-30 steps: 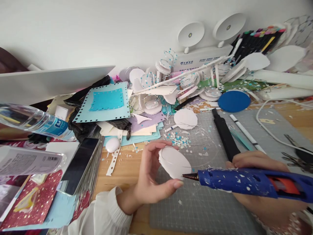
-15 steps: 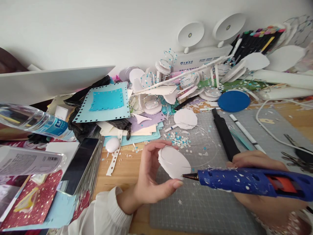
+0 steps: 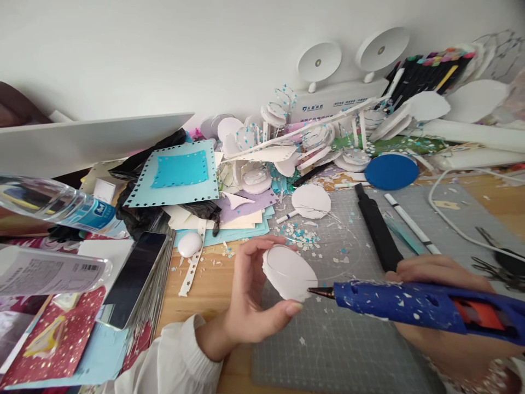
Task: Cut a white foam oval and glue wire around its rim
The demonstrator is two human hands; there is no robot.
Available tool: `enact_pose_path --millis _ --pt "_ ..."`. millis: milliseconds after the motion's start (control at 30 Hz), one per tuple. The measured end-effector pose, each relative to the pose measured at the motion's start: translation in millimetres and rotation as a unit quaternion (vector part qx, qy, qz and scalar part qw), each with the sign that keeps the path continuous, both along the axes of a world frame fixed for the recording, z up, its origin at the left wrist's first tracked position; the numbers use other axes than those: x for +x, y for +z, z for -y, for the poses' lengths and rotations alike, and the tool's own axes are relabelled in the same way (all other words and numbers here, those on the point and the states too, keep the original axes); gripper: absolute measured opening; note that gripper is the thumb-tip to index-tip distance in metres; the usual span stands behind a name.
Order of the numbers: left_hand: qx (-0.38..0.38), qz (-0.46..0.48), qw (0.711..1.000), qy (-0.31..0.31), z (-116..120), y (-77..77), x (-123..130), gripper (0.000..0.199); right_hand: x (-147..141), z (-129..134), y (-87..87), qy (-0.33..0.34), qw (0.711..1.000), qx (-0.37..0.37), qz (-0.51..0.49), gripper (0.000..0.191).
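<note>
My left hand (image 3: 250, 301) grips a white foam disc (image 3: 290, 273) by its edges, fingers behind and thumb along the lower rim. A thin clear wire (image 3: 283, 269) curves over the disc's face and runs off past its edge. In my right hand (image 3: 441, 273) is a blue glue gun (image 3: 402, 307) with an orange-red part in its body and white flecks on it. Its dark nozzle (image 3: 320, 292) points left, at the disc's right edge; whether it touches is hard to make out. A second white disc (image 3: 310, 201) lies behind on the grey cutting mat (image 3: 324, 350).
Tiny blue and white stars (image 3: 301, 234) are scattered on the mat. A black cutter-like tool (image 3: 377, 230), a white pen (image 3: 412, 222) and scissors (image 3: 498, 273) lie right. Left are a phone (image 3: 135, 279) and a water bottle (image 3: 61, 205). Wire-wrapped white foam pieces (image 3: 256, 178) crowd the back.
The disc in my left hand has shifted slightly left. The glue gun has moved a little right and its nozzle now sits slightly higher at the disc's edge.
</note>
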State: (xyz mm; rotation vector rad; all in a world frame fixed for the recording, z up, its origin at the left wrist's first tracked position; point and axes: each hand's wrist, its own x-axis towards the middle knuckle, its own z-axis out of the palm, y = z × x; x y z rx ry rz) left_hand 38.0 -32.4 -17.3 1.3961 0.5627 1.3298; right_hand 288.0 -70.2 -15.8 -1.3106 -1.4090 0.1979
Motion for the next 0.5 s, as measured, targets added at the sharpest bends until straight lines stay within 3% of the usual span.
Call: enact_pose_path --millis 67,233,367,500 --pt "0.003 0.006 1.000 -0.001 -0.4 0.3 0.6 0.061 -1.6 -1.2 3.1 0.042 0.999 0.018 0.019 0.031" --pt "0.001 0.002 1.000 -0.004 -0.4 0.9 0.3 0.059 -5.9 -3.3 2.9 0.060 0.996 0.042 0.052 0.036" --pt "-0.004 0.001 1.000 -0.014 0.0 1.3 -1.5 0.057 -11.2 -8.8 4.7 0.051 0.995 0.064 0.058 0.031" --pt "-0.003 0.005 1.000 -0.012 -0.6 2.6 -2.2 0.055 -12.3 -15.2 17.5 0.032 0.988 0.075 0.133 0.023"
